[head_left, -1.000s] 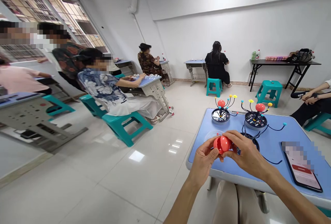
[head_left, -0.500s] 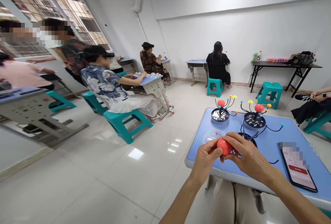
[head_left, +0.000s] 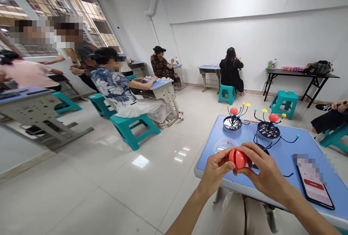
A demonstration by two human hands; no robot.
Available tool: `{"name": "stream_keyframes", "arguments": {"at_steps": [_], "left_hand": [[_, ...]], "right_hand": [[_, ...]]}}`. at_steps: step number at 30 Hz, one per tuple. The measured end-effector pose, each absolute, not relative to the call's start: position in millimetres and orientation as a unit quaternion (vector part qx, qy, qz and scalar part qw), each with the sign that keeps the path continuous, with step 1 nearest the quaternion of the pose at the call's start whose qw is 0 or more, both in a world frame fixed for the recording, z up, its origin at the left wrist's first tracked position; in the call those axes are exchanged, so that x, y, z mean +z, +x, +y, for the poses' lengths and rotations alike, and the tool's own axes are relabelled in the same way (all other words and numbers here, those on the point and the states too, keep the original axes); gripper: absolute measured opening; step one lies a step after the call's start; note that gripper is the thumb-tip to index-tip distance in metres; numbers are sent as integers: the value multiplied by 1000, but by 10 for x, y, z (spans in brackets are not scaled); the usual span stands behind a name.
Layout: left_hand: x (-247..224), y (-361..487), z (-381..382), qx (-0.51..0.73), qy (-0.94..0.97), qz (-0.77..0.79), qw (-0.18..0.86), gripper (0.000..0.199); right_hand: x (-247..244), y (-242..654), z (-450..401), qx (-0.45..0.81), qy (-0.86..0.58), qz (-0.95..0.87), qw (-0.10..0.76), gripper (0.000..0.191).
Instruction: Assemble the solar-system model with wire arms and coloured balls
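Above the near edge of the blue tabletop, a red ball (head_left: 240, 159) shows a dark gap between its two halves. My left hand (head_left: 217, 166) grips its left half, and my right hand (head_left: 261, 166) grips the right half. Partly hidden behind my right hand is a black base (head_left: 264, 150) with curved dark arms. Two models with red balls and small coloured beads, one at the back left (head_left: 232, 122) and one at the back right (head_left: 268, 130), stand on the table. A clear round dish (head_left: 224, 144) lies behind my left hand.
A phone (head_left: 315, 184) rests on the right of my blue table (head_left: 301, 144). Green stools (head_left: 284, 101) stand beyond it. Several people sit or stand at other desks on the left, and another person's legs show at the right edge.
A gap now shows between the halves of the red ball, which looked closed before. Both hands still hold it. The view has shifted slightly.
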State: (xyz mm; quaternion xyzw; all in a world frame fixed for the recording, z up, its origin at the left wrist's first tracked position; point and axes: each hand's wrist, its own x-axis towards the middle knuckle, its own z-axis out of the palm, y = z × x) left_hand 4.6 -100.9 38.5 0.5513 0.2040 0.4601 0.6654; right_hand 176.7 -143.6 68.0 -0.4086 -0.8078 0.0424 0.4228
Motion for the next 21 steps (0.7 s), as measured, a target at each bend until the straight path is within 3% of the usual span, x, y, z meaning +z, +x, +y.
{"name": "stream_keyframes", "arguments": {"at_steps": [7, 21], "left_hand": [[511, 28, -1032, 441, 561, 208, 669, 48], [467, 23, -967, 392, 583, 214, 679, 48]], "right_hand": [[667, 1779, -1425, 35, -419, -820, 388, 39], [626, 1816, -1390, 34, -423, -863, 274, 16]]}}
